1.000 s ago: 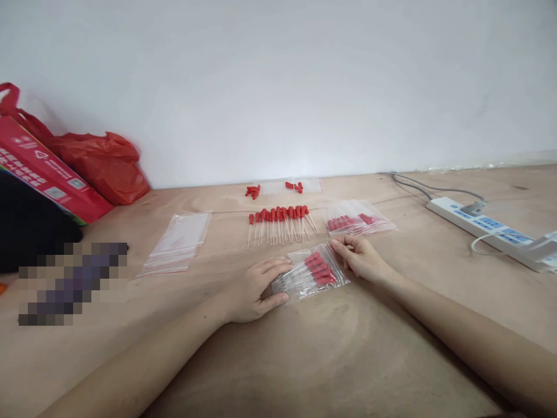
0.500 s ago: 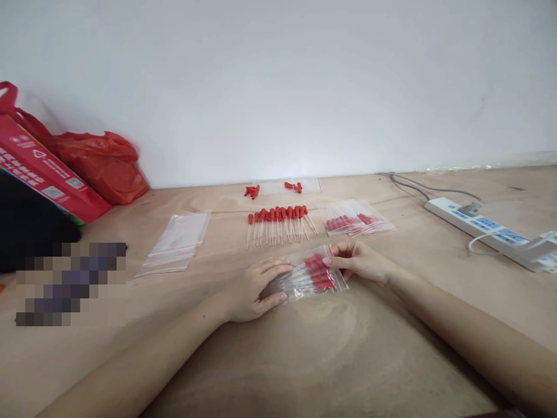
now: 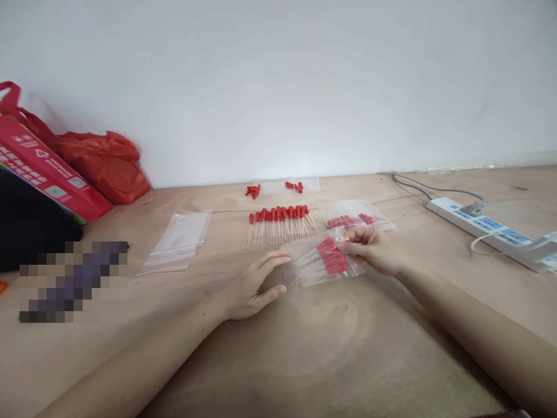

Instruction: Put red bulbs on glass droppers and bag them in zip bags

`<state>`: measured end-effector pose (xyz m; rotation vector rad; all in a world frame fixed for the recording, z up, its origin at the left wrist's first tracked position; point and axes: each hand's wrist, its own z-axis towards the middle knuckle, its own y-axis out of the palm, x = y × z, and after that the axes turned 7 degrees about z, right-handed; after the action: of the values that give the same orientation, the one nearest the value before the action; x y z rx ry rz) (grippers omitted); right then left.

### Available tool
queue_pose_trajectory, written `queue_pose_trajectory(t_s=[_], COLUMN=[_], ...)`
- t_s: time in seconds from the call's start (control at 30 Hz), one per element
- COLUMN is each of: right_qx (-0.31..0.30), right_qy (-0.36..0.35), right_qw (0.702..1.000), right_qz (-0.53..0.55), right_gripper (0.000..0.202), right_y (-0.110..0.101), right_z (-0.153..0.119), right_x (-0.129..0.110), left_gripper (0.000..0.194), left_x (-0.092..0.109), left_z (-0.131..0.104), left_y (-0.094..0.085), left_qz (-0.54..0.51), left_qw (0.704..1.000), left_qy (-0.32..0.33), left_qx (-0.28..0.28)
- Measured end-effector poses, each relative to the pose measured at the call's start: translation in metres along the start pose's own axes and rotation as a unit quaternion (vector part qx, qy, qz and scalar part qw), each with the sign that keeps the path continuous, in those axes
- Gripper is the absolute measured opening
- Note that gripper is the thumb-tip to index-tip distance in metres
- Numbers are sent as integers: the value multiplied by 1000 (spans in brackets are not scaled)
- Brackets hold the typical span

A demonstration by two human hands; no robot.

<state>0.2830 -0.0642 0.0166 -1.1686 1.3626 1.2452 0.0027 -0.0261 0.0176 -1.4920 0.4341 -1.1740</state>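
My right hand (image 3: 369,249) pinches the right end of a clear zip bag (image 3: 311,270). Inside the bag lie several droppers (image 3: 331,255) with red rubber bulbs and thin clear tubes. My left hand (image 3: 259,287) is by the bag's left edge, fingers apart, thumb on the tabletop side; whether its fingertips touch the bag I cannot tell. Beyond the hands a row of loose droppers (image 3: 281,217) lies on the wooden table, bulbs pointing away from me. To its right is a pile of filled zip bags (image 3: 359,216), also with red bulbs inside.
Flat zip bags (image 3: 176,241) lie on the left. Loose red bulbs (image 3: 253,190) and another clear bag (image 3: 308,185) are near the wall. A power strip (image 3: 483,226) with cables stands at right. Red bags (image 3: 102,162) and a blurred-out item (image 3: 78,281) are at left.
The filled zip bag has moved right and slightly away from me with my right hand. My left hand has stayed nearly in place, and the bag has slid out from under it.
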Motion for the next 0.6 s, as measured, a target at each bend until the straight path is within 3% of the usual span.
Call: queue_pose_trajectory(t_s=[0.2,0.33,0.47,0.6], right_qx=[179,294,349,355], right_qy=[-115,-192,-170,-126], right_qw=[972,925,903,914], right_qz=[100,149,182,150], right_gripper=[27,32,29,23], right_y=[-34,-35,-18,-4], right_z=[15,38,56,57], right_x=[-10,-5,3,13], left_gripper=[47,47,46,46], left_x=[-2,-2,-1,0], left_z=[0,0,-1,-1], left_y=[3,3,2,1], left_qz=[7,11,17,16], left_qw=[1000,999,999,999], left_qy=[-22,-19,-25,-29], left_qx=[-18,-26,-34,-39])
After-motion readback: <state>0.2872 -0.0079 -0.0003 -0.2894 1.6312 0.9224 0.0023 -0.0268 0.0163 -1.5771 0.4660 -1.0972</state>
